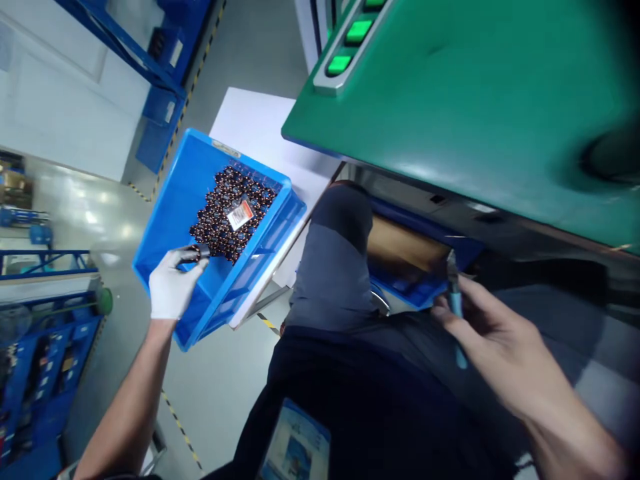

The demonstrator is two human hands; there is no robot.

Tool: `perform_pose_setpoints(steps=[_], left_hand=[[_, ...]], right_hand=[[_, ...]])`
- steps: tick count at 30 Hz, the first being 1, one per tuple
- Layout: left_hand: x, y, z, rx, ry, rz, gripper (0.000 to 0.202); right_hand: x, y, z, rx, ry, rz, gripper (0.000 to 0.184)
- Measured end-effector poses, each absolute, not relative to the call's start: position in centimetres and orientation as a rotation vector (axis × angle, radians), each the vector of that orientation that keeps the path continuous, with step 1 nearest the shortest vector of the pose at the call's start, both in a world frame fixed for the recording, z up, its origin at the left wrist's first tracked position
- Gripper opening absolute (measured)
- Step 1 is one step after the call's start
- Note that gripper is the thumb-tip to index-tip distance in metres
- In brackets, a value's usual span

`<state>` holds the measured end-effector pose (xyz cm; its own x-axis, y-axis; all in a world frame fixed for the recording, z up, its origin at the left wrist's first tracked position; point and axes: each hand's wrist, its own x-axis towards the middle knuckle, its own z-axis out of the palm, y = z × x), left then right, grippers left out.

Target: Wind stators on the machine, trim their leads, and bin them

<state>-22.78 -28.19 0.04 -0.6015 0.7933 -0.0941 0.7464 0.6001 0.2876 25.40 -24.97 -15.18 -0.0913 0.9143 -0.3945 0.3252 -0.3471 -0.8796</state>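
Observation:
My left hand (175,283), in a white glove, is over the near side of a blue bin (173,193). Its thumb and fingers pinch a small copper-wound part (201,251) with a grey side. Many similar copper-wound parts (220,207) lie packed together in the bin, and a white and orange label card (241,215) rests on them. Bare and closed, my right hand (493,327) grips a pair of cutting pliers (455,293) with light blue handles. The jaws point up, away from me, over my lap.
A green worktop (450,133) with a lit green switch strip (345,57) spans the upper right. The bin stands on a white surface (265,123). Below the worktop is a blue box (407,293) with a brown inside. Blue shelving (45,360) stands at left.

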Motion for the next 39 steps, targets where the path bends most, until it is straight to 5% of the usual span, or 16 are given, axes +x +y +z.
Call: perform_pose_setpoints(steps=[3, 11, 18, 23, 28, 33, 39], left_hand=[[-26.1, -28.6, -2.7, 1.205, 2.602, -0.026, 0.021], [-27.5, -28.1, -9.7, 0.914, 2.608, -0.131, 0.033], [-25.1, -26.0, -3.8, 1.146, 2.610, 0.144, 0.028], [-15.9, -18.8, 2.2, 1.909, 2.168, 0.717, 0.072], [-0.3, -11.3, 3.3, 2.430, 1.256, 0.884, 0.036], [8.5, -6.5, -0.6, 2.228, 1.136, 0.918, 0.029], [6.3, -10.1, -0.8, 2.214, 1.164, 1.030, 0.027]], right_hand=[[24.8, -24.4, -15.1, -1.663, -1.294, 1.588, 0.065], [23.8, -25.3, -15.9, -1.619, -1.290, 1.702, 0.074], [23.6, -25.8, -15.5, -1.694, -0.875, 1.808, 0.077], [21.1, -25.2, -13.2, -1.429, -0.421, 1.991, 0.083], [20.7, -25.6, -12.5, -1.389, -0.558, 1.964, 0.075], [22.2, -27.6, -12.0, -1.390, -0.641, 1.944, 0.072], [24.5, -30.0, -12.0, -1.457, -0.729, 1.778, 0.067]])
